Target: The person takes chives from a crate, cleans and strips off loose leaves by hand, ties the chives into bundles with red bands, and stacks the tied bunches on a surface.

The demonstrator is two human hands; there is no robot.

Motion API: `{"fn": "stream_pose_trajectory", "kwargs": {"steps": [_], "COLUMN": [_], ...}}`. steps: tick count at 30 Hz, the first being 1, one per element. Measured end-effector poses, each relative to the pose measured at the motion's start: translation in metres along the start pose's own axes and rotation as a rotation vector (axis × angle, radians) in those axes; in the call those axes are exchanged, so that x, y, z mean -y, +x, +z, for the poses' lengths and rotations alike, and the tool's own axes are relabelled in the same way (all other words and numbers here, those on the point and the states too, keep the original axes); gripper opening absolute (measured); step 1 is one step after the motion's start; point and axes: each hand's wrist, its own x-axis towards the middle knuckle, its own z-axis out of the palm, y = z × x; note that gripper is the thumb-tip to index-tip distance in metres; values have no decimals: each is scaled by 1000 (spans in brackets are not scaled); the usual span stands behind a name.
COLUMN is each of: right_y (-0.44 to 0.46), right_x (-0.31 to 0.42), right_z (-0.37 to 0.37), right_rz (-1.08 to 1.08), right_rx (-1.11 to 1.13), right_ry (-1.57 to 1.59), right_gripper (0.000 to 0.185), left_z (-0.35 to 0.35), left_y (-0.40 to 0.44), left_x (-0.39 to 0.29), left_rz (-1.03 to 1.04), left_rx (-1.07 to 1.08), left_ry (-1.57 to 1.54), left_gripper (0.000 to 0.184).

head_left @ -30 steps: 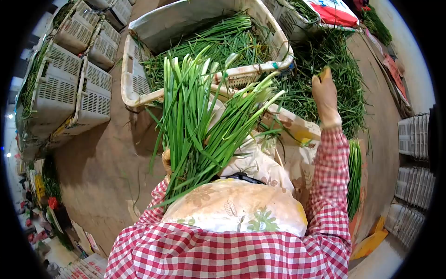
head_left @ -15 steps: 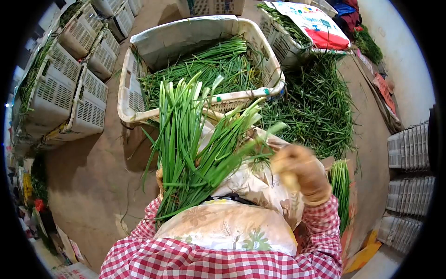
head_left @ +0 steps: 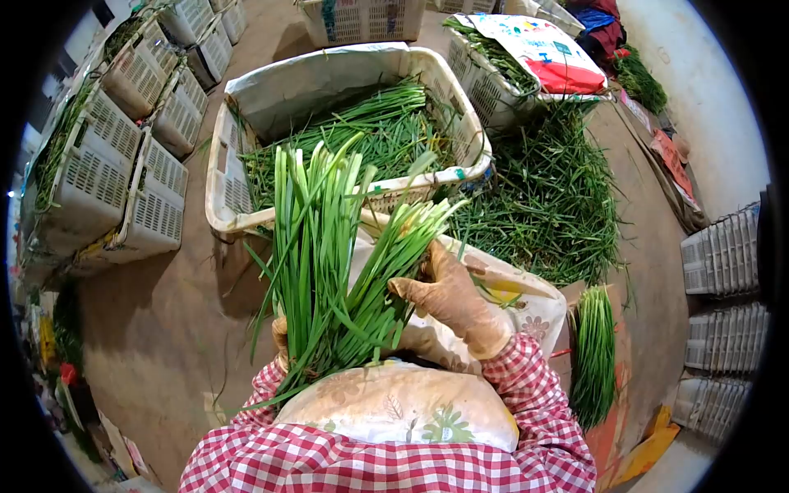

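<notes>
A large bunch of garlic chives (head_left: 308,255), pale stem ends pointing up and away, leans over my lap. My left hand (head_left: 281,338) is wrapped round its left side, mostly hidden behind the leaves. A smaller bunch of garlic chives (head_left: 403,242) slants to the right against the first one. Around this one, my gloved right hand (head_left: 456,300) closes with the thumb in front and the fingers partly hidden behind. A stained apron with leaf prints (head_left: 394,403) covers my lap under the bunches.
Ahead stands a white plastic crate (head_left: 246,220) holding loose chives. A heap of green leaves (head_left: 542,205) lies to its right. At my right, a neat bundle of chives (head_left: 593,353) rests on cardboard. Crates (head_left: 103,156) line the left; stacked crates (head_left: 723,259) stand right.
My right hand, blurred and apart from the chives before, has moved left and closed on the smaller bunch. The apron edge and the bundle at the right show more fully. The view has shifted slightly.
</notes>
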Motion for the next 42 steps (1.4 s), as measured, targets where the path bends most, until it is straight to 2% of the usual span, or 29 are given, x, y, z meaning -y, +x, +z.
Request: {"fn": "stream_pose_trajectory", "kwargs": {"steps": [1, 2, 3, 5, 6, 9, 11, 12, 15, 17, 19, 21, 22, 23, 24, 25, 27, 28, 29, 31, 32, 33, 34, 35, 37, 39, 40, 41, 42], "right_y": [2, -6, -5, -9, -8, -3, 1, 4, 21, 34, 34, 33, 26, 15, 2, -7, -25, -26, -27, -16, -10, -7, -9, -4, -4, -4, 2, 6, 0], "right_x": [5, 23, 25, 24, 25, 32, 35, 36, 25, 28, 37, 41, 29, 47, 60, 61, 61, 55, 50, 48, 46, 40, 44, 41, 36, 44, 35, 42, 53], "right_z": [2, -8, -15, -29, -41, -76, -90, -90, -121, -167, -201, -210, -209, -183, -149, -126, -85, -67, -59, -55, -55, -55, -51, -51, -52, -63, -83, -95, -108], "right_rz": [-76, 0, -8, -24, 23, -142, -403, -644, -801, -812, -510, -81, -160, -100, -108, -179, -278, -413, -368, -529, -567, -492, -652, -625, -868, -717, -797, -1020, -1016], "right_rx": [0, 27, 28, -61, -84, -244, -211, -335, -368, -592, -850, -939, -896, -745, -618, -551, -459, -473, -485, -482, -441, -321, -301, -166, -51, 73, 3, -88, -174], "right_ry": [96, -179, -186, -536, -357, -555, -701, -983, -1094, -1294, -1397, -1266, -1297, -1046, -461, -235, -133, -78, -64, -705, -932, -976, -1234, -1483, -1622, -1759, -1646, -1341, -1611], "right_gripper": [61, 63, 63, 63, 58, 35, 20, 10, 10, 10, 11, 29, 55, 60, 51, 40, 29, 28, 35, 42, 45, 45, 30, 13, 15, 15, 16, 14, 10], "left_z": [0, 0, 0, 0, 0, 0, 3, 3, 2, 1, 2, 2, 2, 1, 1, 2, 2, 2, 2, 3, 2, 3, 4, 4, 4, 6, 7, 6, 6], "left_y": [2, 3, 3, 3, 2, 2, 3, -1, 2, 4, 3, 3, 3, 2, 3, 3, 2, 2, 1, 2, 3, 4, 6, 5, 4, 5, 6, 7, 8], "left_x": [0, 1, 1, 2, 2, 4, 6, 7, 10, 10, 9, 6, 5, 4, 3, 3, 1, 1, 1, 3, 4, 4, 5, 6, 8, 8, 8, 8, 8], "left_rz": [2, 8, 12, 12, 12, 2, -4, -4, -13, -12, -3, 10, 15, 20, 24, 27, 28, 25, 24, 21, 17, 15, 11, 13, 14, 10, 10, 15, 20], "left_rx": [6, 10, 13, 16, 17, 19, 20, 19, 26, 29, 28, 20, 19, 16, 14, 12, 10, 8, 7, 4, 9, 13, 20, 18, 14, 20, 21, 21, 20], "left_ry": [-2, 1, 5, 5, 5, 3, 7, 5, 2, 0, -2, 2, 5, 5, 6, 8, 20, 23, 26, 25, 26, 26, 19, 16, 16, 14, 10, 17, 14], "left_gripper": [58, 58, 58, 58, 58, 58, 58, 58, 58, 58, 58, 58, 58, 58, 58, 58, 58, 58, 58, 58, 58, 58, 58, 58, 58, 58, 58, 58, 58]}}
